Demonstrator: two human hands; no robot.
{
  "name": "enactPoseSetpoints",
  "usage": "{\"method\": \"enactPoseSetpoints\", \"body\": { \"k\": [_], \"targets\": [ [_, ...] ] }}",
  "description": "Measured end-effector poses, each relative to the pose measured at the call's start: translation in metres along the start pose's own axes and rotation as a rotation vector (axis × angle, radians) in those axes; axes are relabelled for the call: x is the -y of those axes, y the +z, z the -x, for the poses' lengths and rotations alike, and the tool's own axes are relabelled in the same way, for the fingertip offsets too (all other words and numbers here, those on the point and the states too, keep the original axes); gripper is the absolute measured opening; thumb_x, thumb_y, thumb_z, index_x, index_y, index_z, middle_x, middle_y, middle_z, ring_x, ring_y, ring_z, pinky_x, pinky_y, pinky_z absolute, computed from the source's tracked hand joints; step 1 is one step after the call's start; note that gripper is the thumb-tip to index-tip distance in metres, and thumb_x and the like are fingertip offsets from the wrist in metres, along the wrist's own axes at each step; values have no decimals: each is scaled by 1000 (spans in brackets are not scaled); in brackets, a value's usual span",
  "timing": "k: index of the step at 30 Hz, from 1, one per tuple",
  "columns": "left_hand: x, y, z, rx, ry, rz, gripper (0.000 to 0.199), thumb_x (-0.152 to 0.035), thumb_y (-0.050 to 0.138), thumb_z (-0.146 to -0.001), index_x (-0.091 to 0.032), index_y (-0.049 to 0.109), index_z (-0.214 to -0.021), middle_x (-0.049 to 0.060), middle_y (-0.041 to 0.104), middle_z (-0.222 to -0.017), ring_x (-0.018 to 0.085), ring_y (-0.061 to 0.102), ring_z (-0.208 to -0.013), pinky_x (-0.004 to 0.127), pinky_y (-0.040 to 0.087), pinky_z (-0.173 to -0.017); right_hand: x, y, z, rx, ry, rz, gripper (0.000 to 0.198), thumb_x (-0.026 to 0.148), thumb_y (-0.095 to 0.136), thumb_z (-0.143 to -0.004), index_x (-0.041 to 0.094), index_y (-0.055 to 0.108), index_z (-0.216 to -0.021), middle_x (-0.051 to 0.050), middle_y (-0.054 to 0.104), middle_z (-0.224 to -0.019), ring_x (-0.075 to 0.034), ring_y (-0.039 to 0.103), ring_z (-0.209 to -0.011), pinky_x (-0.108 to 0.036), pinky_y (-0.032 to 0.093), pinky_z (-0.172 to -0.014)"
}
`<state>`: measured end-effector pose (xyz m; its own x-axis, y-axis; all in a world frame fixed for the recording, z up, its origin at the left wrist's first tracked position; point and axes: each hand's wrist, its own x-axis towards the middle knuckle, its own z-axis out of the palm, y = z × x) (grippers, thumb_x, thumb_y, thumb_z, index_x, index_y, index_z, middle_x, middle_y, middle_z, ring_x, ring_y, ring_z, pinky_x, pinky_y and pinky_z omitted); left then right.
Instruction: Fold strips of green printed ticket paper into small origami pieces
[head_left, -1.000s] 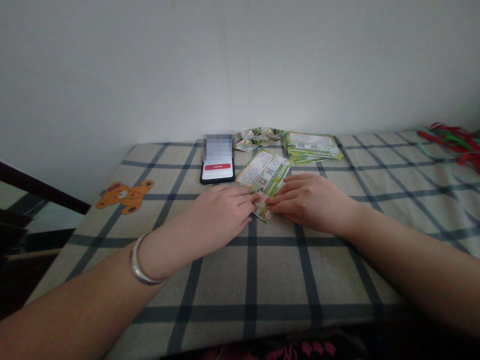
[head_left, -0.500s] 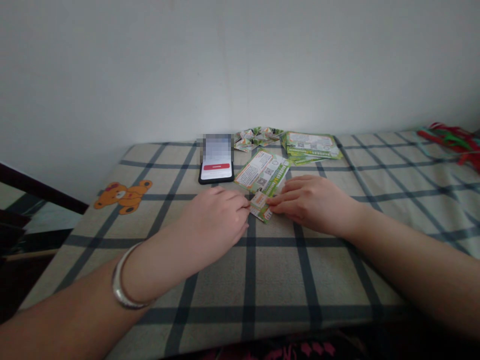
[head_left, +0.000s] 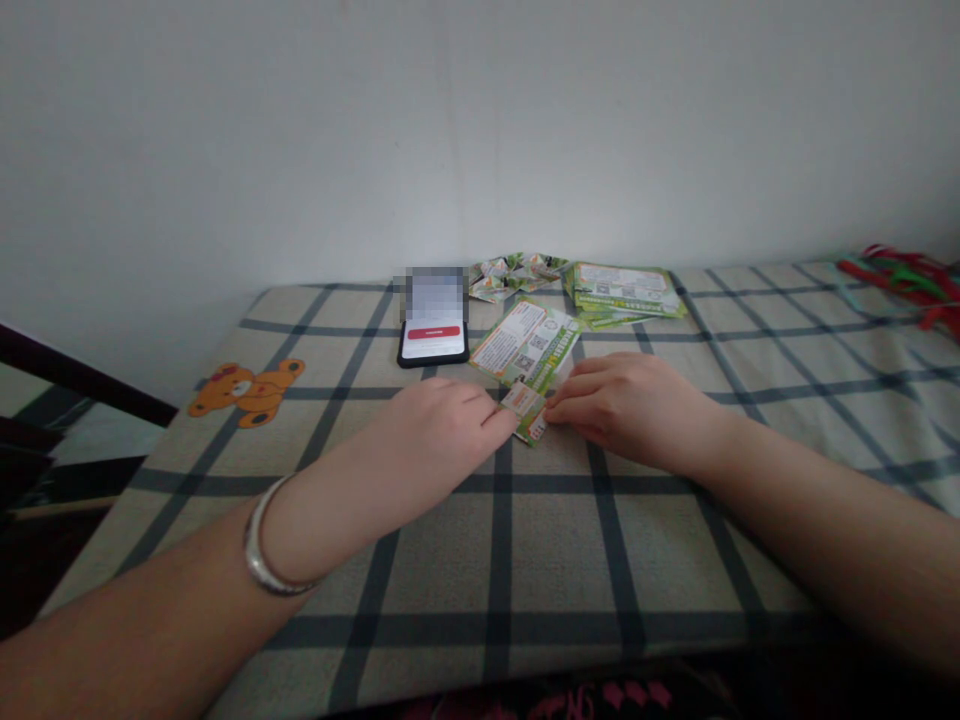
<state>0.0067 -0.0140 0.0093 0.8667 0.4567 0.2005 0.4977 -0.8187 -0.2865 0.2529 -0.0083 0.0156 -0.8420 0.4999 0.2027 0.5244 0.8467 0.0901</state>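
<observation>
Leaflet (head_left: pixel 525 345) slanted on the checked tabletop (head_left: pixel 439 575), left hand (head_left: pixel 442 430) and right hand (head_left: pixel 637 410) at opposite edges of its near end, fingers (head_left: pixel 579 402) of both bent, close together, touching it, whether pinching I cannot tell from my remote view.

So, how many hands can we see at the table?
2: the left hand, at the lower-left edge of the printed paper, and the right hand, at the same paper's right side. No other hand shows.
</observation>
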Motion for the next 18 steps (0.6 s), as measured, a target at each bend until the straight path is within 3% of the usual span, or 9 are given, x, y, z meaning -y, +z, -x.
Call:
{"method": "enactPoseSetpoints", "body": {
  "k": [2,7,12,18],
  "targets": [
    [-2,1,-1,-12,-27,-17,13,-13,56,-87,-16,65,-96,4,67,-77,21,62,-67,34,49,-60,0,1,0,16,7,4,21,16,53,-92,22,73,-99,-2,73,-90,-16,63,-82,-29,43,-70],
    [-1,6,-2,-82,-52,49,11,-19,57,-90,-16,68,-91,6,69,-83,22,64,-81,37,52,-71,-1,5,0,-10,39,28,20,23,54,-93,23,72,-102,-3,73,-91,-16,62,-79,-29,40,-67],
    [-2,8,-5,-49,-157,83,19,-28,56,-92,-16,69,-85,5,67,-81,23,64,-80,38,52,-70,-4,11,-1,-64,81,52,23,31,54,-93,22,71,-105,-3,70,-88,-16,60,-77,-30,36,-66],
    [-2,8,-5,-63,-186,78,20,-31,59,-91,-15,69,-84,5,66,-83,23,62,-82,38,51,-72,1,11,-4,-52,98,32,25,34,54,-92,21,71,-104,-4,70,-92,-18,61,-80,-31,37,-68]
  ]
}}
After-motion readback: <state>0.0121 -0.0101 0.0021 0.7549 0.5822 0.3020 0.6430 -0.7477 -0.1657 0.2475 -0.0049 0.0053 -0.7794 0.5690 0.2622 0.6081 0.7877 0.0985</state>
